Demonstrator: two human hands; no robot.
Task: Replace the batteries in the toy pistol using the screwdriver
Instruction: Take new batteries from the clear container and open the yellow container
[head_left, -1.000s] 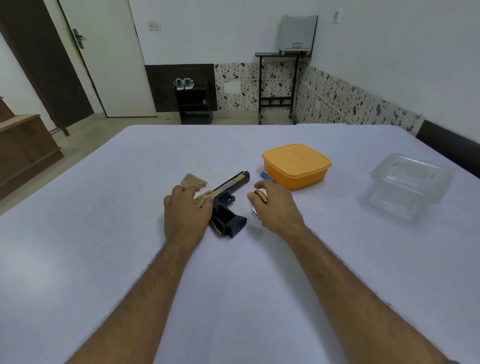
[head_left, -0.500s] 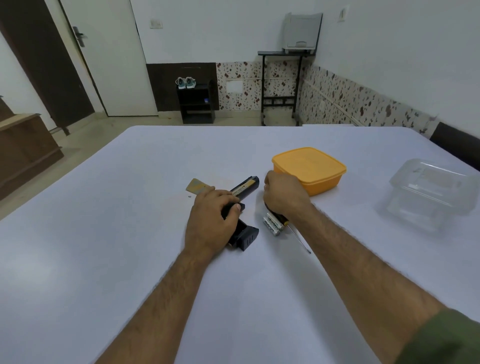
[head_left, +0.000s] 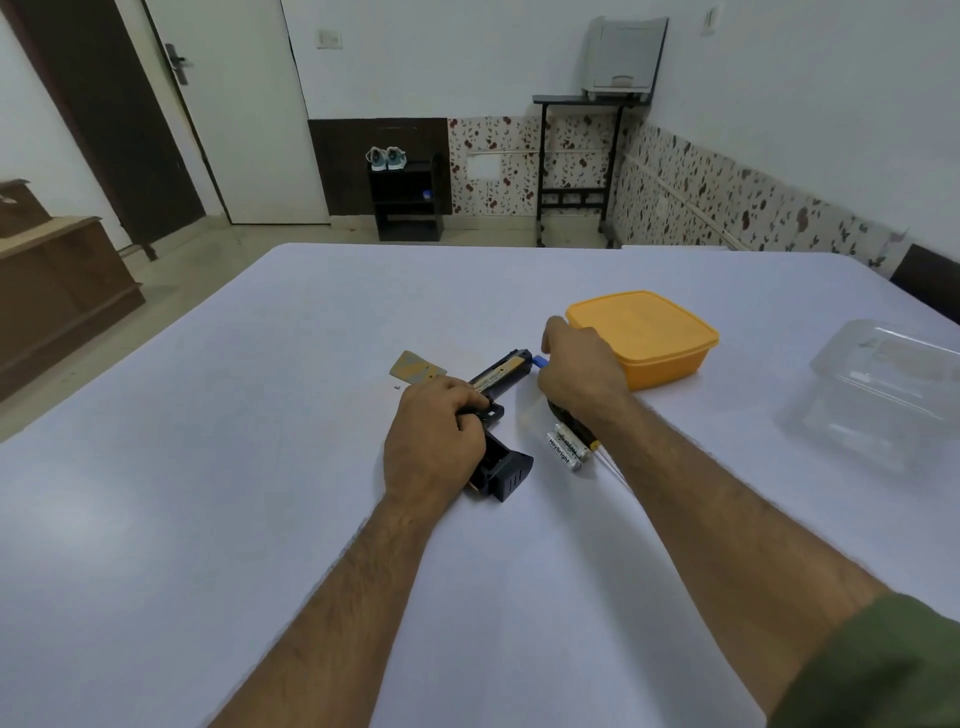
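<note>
toy pistol (head_left: 498, 382) lies flat on the white table (head_left: 208, 467), centre, barrel pointing far-right, grip near. left hand (head_left: 436, 441) closed over its middle, pinning it down. right hand (head_left: 579, 371) sits just right of the barrel beside the orange box (head_left: 649, 338), fingers curled around something blue (head_left: 540, 361); cannot tell what it is or how firmly it is held. two batteries (head_left: 566, 447) lie side by side just right of the grip; screwdriver (head_left: 587, 436) lies against them, mostly under the right forearm. gold cover (head_left: 415, 368) and a tiny screw (head_left: 397, 386) lie left of the barrel. risks, judged: forearm could nudge the batteries into rolling; the loose screw could be swept off unnoticed; loose and fresh cells could get mixed. readable: batteries marked "heybright", approximately. barrel label too small to read.
</note>
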